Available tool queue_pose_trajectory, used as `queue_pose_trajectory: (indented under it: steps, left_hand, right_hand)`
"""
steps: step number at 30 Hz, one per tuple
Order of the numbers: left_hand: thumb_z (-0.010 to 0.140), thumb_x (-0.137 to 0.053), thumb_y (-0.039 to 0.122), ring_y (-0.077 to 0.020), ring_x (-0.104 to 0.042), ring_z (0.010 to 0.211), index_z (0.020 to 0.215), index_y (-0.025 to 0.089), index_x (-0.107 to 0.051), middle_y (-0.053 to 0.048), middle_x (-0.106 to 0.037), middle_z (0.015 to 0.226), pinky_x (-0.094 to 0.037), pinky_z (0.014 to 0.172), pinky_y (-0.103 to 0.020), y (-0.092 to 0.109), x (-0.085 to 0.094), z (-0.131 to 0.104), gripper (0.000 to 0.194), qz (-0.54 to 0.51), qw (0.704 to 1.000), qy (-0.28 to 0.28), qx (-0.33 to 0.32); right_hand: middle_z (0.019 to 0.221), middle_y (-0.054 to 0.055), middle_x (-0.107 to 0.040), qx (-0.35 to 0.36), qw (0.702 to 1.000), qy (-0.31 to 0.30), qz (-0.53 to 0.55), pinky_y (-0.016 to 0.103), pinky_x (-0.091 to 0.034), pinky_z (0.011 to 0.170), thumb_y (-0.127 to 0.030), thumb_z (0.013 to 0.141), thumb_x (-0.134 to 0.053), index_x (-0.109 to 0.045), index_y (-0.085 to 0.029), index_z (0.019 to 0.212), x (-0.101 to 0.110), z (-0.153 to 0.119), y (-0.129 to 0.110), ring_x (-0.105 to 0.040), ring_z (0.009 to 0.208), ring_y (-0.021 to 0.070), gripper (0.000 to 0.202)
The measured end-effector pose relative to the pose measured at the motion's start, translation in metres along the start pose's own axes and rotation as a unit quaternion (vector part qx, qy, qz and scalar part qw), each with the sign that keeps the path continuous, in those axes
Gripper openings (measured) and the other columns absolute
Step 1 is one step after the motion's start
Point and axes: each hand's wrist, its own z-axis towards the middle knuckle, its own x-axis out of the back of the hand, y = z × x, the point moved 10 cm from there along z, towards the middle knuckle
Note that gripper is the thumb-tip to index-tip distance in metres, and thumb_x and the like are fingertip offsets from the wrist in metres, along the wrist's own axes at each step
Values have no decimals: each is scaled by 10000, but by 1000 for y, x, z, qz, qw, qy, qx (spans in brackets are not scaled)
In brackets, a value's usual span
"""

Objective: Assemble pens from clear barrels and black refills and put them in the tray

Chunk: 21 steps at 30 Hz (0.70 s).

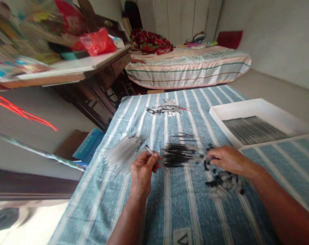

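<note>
My left hand (144, 166) is closed around a clear pen tube (149, 149) with a dark end, between a pile of clear tubes (123, 153) and a bundle of black refills (179, 154). My right hand (224, 158) is at the small black caps (207, 165), its fingertips pinched together over one dark piece. Below it lies a blurred heap of clear and black small parts (227, 185). A white tray (248, 105) at the right holds a row of assembled-looking pens (253, 129).
Blue striped cloth (154, 211) covers the table. Loose thin parts (167, 109) lie toward its far edge. A cluttered desk (93, 64) with a red bag (99, 42) stands at the left; a bed (190, 68) is behind.
</note>
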Motion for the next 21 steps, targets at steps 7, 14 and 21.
queue_pose_trajectory:
  steps: [7, 14, 21]
  left_hand:
    - [699, -683, 293, -74, -457, 430, 670, 147, -643, 17, -590, 511, -328, 430, -190, 2, -3, -2, 154, 8, 1000, -7, -3]
    - [702, -681, 295, -81, -474, 436, 654, 144, -641, 8, -593, 507, -343, 429, -192, -1, -6, -1, 163, 6, 1000, -24, -5]
    - [679, -712, 311, -88, -532, 474, 695, 148, -625, -22, -683, 654, -375, 446, -198, -4, -6, -3, 186, -60, 998, -29, 11]
  right_hand:
    - [665, -3, -658, -28, 999, -11, -15, 224, -306, 547, -177, 746, -591, -674, -215, 787, 4, -3, 17, -594, 615, 156, 101]
    - [713, 44, -690, -42, 994, 20, -102, 241, -293, 547, -256, 839, -517, -670, -219, 795, 0, 4, 3, -632, 682, 194, 163]
    - [625, 21, -636, -30, 996, 64, -50, 239, -306, 539, -254, 810, -502, -636, -207, 727, 2, 5, -4, -586, 601, 172, 165]
